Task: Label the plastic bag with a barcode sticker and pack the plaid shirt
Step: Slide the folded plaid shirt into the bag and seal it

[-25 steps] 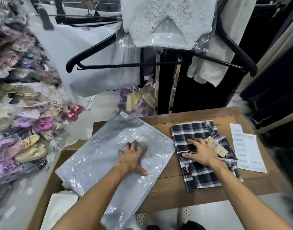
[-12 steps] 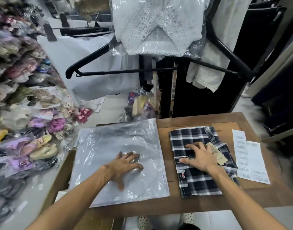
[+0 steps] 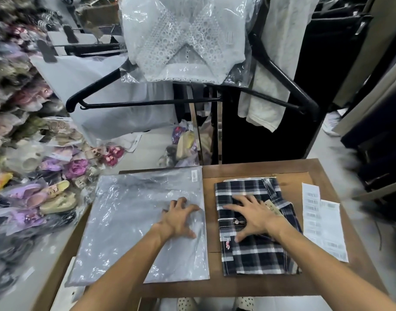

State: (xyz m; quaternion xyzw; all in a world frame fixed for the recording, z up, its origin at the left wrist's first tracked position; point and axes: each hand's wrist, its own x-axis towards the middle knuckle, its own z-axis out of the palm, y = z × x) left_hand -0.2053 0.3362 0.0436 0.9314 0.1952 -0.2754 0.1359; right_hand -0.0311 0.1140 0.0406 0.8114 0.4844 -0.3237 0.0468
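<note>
Wooden table (image 3: 322, 176): near centre. Clear plastic bag (image 3: 129, 221): flat on table's left half, left edge overhanging; small barcode sticker (image 3: 194, 176) at far right corner. Left hand (image 3: 179, 218): fingers curled, pressing bag's right side, gripping nothing. Folded plaid shirt (image 3: 257, 254): just right of bag, paper tag (image 3: 271, 206) on it. Right hand (image 3: 253, 217): spread wide, flat on shirt. Barcode label sheets (image 3: 322, 223): right of shirt. Black hanger (image 3: 147, 102): far, above table.

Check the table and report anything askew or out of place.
Mostly tidy. The plastic bag overhangs the table's left edge. The two barcode sheets overlap unevenly. The plaid shirt lies folded and square.
</note>
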